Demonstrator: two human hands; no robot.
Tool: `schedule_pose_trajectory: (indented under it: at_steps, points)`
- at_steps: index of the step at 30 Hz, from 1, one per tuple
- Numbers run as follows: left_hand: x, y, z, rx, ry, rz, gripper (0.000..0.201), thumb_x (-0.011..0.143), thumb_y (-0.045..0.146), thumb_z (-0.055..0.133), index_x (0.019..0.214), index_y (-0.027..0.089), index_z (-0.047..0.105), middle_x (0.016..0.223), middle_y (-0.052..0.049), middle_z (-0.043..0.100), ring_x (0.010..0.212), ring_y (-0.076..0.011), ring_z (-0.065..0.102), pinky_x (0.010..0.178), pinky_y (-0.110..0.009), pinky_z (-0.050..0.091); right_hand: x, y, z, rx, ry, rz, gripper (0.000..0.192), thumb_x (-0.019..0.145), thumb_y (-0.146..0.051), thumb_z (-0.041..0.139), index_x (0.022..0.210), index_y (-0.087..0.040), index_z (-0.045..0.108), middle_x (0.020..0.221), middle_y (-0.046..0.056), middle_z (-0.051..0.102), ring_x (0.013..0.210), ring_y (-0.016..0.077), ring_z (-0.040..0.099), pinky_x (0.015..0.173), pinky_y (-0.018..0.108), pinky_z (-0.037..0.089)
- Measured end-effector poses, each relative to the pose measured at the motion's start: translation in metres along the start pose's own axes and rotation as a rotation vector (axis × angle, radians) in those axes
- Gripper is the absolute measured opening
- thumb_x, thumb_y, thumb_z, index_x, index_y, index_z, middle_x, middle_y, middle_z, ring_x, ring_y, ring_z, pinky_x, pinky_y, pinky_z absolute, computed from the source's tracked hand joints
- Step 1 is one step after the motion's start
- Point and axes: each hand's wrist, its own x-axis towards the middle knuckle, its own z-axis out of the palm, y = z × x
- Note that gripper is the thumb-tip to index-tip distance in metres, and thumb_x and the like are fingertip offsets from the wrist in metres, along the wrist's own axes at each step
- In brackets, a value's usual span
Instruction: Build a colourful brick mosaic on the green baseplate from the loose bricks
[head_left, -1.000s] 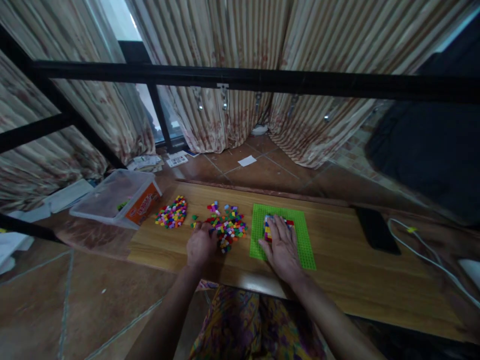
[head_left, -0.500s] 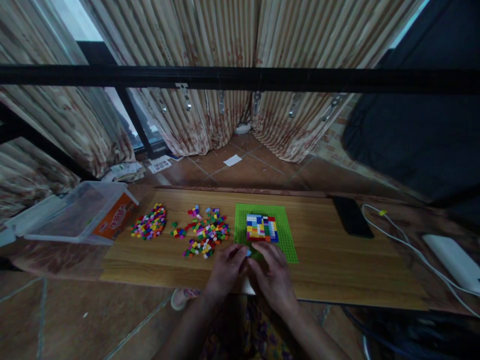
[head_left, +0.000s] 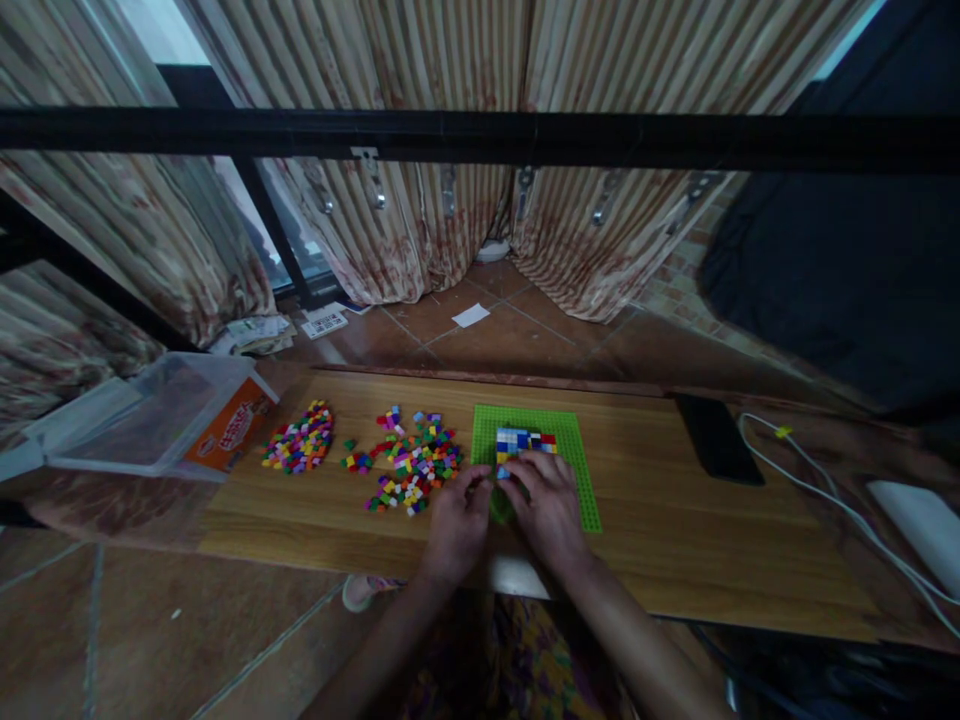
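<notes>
A small light blue brick (head_left: 502, 472) shows at the fingertips of my right hand (head_left: 553, 505), pinched between thumb and finger. This hand is over the front of a block of multicoloured bricks (head_left: 513, 440) built on a green baseplate (head_left: 566, 430), and it covers much of that block. Just left of the brick, my left hand (head_left: 457, 520) is closed, with thumb and fingers curled together by the baseplate's left edge. Whether anything is between those fingers cannot be made out. Loose coloured bricks (head_left: 424, 460) lie scattered to its left.
Farther left is another pile of small bricks (head_left: 301, 440), beside a clear plastic box (head_left: 161, 420) with an orange label. A black phone (head_left: 718, 438) lies on the wooden board (head_left: 645, 500) at right. Beyond it are a white cable (head_left: 832, 500) and a white power strip (head_left: 919, 525).
My right hand has moved forward onto the built block with the light blue brick. My left hand has come slightly forward and apart from it. The view has shifted a little.
</notes>
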Motion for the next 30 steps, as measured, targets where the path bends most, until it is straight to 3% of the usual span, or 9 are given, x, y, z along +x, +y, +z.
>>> schedule_pose_trajectory:
  at_steps: [3,9,14,22,30]
  points:
    - [0.002,-0.001,0.002,0.097,-0.009,0.07,0.027,0.085,0.023,0.048,0.105,0.019,0.065,0.104,-0.006,0.069,0.095,-0.0171,0.064,0.086,-0.031,0.05,0.009,0.003,0.001,-0.024,-0.041,-0.009,0.013,0.086,-0.031,0.06,0.095,-0.025,0.068,0.102,0.005,0.061,0.095,0.0231,0.049,0.083,0.037,0.039]
    - [0.002,-0.006,0.008,0.221,-0.056,0.11,0.031,0.087,0.021,0.045,0.112,0.019,0.063,0.11,-0.007,0.068,0.1,-0.0175,0.063,0.091,-0.031,0.05,0.008,0.009,0.005,0.052,0.005,0.062,0.017,0.084,-0.032,0.06,0.097,-0.025,0.068,0.104,0.005,0.06,0.098,0.0241,0.05,0.086,0.039,0.041]
    - [0.001,-0.005,0.009,0.286,-0.067,0.127,0.032,0.088,0.021,0.044,0.114,0.019,0.061,0.11,-0.008,0.068,0.1,-0.0187,0.063,0.091,-0.033,0.05,0.005,0.011,0.007,0.109,0.078,0.131,0.027,0.086,-0.038,0.055,0.106,-0.023,0.065,0.11,0.008,0.06,0.104,0.0255,0.05,0.089,0.041,0.041]
    - [-0.001,-0.005,0.011,0.334,-0.076,0.155,0.036,0.088,0.019,0.04,0.119,0.02,0.059,0.112,-0.008,0.066,0.102,-0.0188,0.062,0.093,-0.033,0.049,0.009,0.012,0.021,0.021,0.124,0.258,0.047,0.085,-0.05,0.053,0.12,-0.018,0.057,0.123,0.015,0.052,0.115,0.031,0.042,0.094,0.048,0.036]
    - [-0.003,0.0,0.011,0.408,-0.099,0.152,0.04,0.087,0.016,0.039,0.122,0.02,0.057,0.111,-0.009,0.065,0.096,-0.0193,0.063,0.089,-0.032,0.05,0.009,0.013,0.027,0.089,0.139,0.308,0.047,0.082,-0.047,0.055,0.119,-0.019,0.057,0.122,0.015,0.051,0.115,0.0306,0.043,0.095,0.049,0.036]
